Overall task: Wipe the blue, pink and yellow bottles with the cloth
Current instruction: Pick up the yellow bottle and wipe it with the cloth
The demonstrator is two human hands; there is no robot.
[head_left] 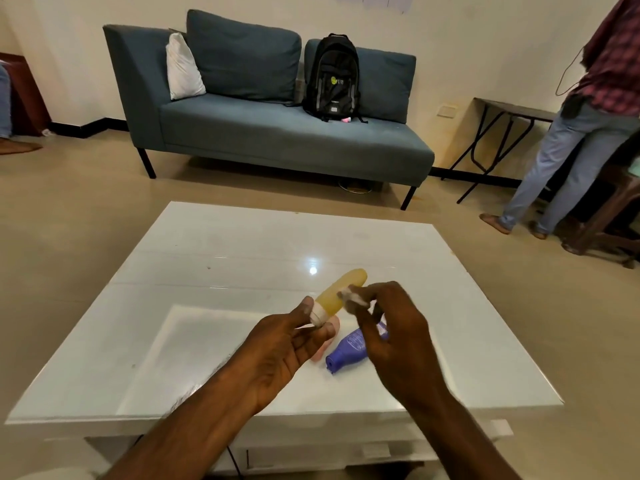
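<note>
My left hand point(277, 351) pinches the white cap end of the yellow bottle point(341, 294), which is held tilted up and away above the table. My right hand point(391, 337) presses a small white cloth point(351, 299) against the yellow bottle's side. The blue bottle point(348, 351) lies on its side on the white table point(194, 271), partly behind my right hand. The pink bottle point(323, 348) lies beside it on the left, mostly hidden by my left fingers.
A blue sofa point(277, 133) with a black backpack point(332, 77) and a white pillow stands beyond the table. A person point(585, 116) stands at the right near a folding table point(509, 109) and a wooden stool.
</note>
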